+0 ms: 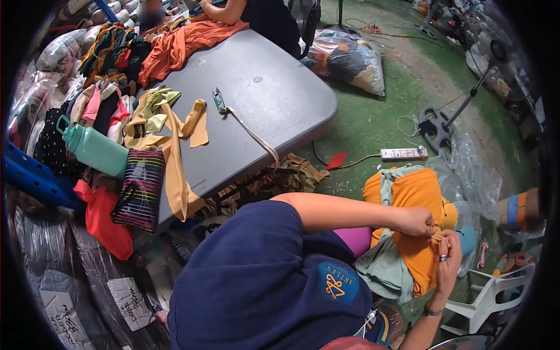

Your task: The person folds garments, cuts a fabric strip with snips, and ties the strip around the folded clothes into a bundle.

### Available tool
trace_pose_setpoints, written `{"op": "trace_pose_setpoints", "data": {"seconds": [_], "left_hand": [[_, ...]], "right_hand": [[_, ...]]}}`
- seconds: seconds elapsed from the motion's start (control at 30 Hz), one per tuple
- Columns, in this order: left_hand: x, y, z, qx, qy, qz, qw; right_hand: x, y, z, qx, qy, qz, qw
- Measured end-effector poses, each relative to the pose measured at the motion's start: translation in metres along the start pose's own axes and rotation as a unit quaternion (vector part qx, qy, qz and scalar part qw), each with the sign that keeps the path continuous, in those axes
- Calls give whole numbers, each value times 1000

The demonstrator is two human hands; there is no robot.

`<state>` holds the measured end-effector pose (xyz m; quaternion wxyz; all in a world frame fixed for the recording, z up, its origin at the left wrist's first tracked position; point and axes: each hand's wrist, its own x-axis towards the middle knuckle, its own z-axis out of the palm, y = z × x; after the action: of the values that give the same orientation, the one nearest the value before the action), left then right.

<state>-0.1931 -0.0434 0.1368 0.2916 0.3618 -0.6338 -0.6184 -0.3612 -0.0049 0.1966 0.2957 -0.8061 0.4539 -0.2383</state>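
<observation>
My left hand (415,221), reaching in from above, is closed on a thin, twisted end of orange cloth. Close beside it, my right hand (449,256), with a ring and a wristwatch, pinches the same end. Both hands are at the right side of a bundle of orange cloth (411,195). Pale green cloth (385,271) is wrapped around part of the bundle and hangs below it. Yellow cloth (448,216) and blue cloth (466,240) stick out just past my hands. My fingers partly hide the twisted end.
A grey table (262,76) holds thread snips (219,99) on a cord, tan strips (175,157) and orange garments (186,44). A green bottle (96,149) lies left. A power strip (403,153), fan stand (437,131) and white plastic chair (493,297) stand right. A person (271,23) sits behind.
</observation>
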Motion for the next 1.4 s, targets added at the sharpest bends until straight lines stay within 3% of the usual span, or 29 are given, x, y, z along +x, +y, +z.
{"op": "trace_pose_setpoints", "data": {"seconds": [0.07, 0.1, 0.13, 0.17, 0.2, 0.23, 0.27, 0.33, 0.37, 0.43, 0.47, 0.5, 0.53, 0.6, 0.67, 0.73, 0.87, 0.9, 0.93, 0.97, 1.03, 1.13, 1.17, 1.27, 1.3, 1.33, 1.4], "left_hand": [[-1, 0, 0, 88, -5, 132, 987], [-5, 3, 0, 85, -6, 132, 987], [-12, 5, 0, 203, 24, 172, 964], [-21, 12, -1, 319, 53, 208, 923], [-25, 16, -1, 316, 49, 209, 924], [-28, 20, -1, 381, 59, 238, 891], [-31, 24, -3, 444, 70, 264, 853], [-32, 30, -5, 445, 68, 309, 838], [-32, 31, -8, 446, 65, 353, 820], [-30, 18, -18, 343, 32, 413, 843], [-31, 14, -19, 398, 63, 417, 815], [-31, 6, -20, 373, -15, 312, 874], [-35, 6, -18, 457, -4, 299, 838], [-44, 5, -19, 496, 11, 251, 831], [-44, 6, -21, 409, -4, 184, 894], [-35, 4, -14, 285, 2, 228, 931], [-7, 4, -6, 203, 20, 284, 937], [-2, 8, -2, 24, 1, 179, 983], [0, 10, 5, -156, -17, 64, 986], [5, 12, 14, -275, -17, 99, 956], [0, 19, 16, -228, -20, 111, 967], [-20, 25, 15, -178, -20, 123, 976], [-29, 21, 15, -135, -8, 130, 982], [-46, -3, 15, -94, 16, 151, 984], [-50, -16, 12, -122, 16, 159, 980], [-57, -23, 6, -145, 26, 168, 975], [-64, -23, 4, -180, 19, 144, 973]], "right_hand": [[2, -8, 16, 173, 139, 9, 975], [3, 2, 18, 216, 152, 0, 964], [5, 7, 19, 214, 153, 2, 965], [9, 11, 20, 307, 171, -19, 936], [11, 13, 19, 396, 189, -39, 898], [13, 14, 17, 450, 200, -35, 870], [17, 10, 12, 449, 203, -34, 870], [24, 0, -2, 498, 137, -52, 855], [30, 6, 1, 530, 208, 14, 822], [43, 34, -9, 593, 203, 151, 765], [47, 63, -7, 630, 173, 180, 736], [50, 70, -5, 624, 157, 208, 737], [51, 89, -3, 599, 146, 196, 763], [46, 113, -1, 628, 151, 216, 732], [46, 127, 2, 680, 125, 224, 687], [45, 129, 9, 691, 137, 215, 676], [41, 105, 18, 704, 157, 194, 665], [40, 100, 19, 698, 155, 183, 675], [39, 92, 19, 700, 160, 182, 671], [40, 75, 13, 656, 179, 156, 717], [46, 48, -4, 577, 181, 111, 789], [51, 37, -16, 557, 114, 118, 814], [55, 32, -15, 546, 132, 178, 808], [58, 74, 2, 539, 112, 203, 810], [58, 105, 13, 592, 106, 212, 770], [57, 96, 16, 608, 168, 273, 726], [56, 99, 20, 589, 132, 255, 756]]}}
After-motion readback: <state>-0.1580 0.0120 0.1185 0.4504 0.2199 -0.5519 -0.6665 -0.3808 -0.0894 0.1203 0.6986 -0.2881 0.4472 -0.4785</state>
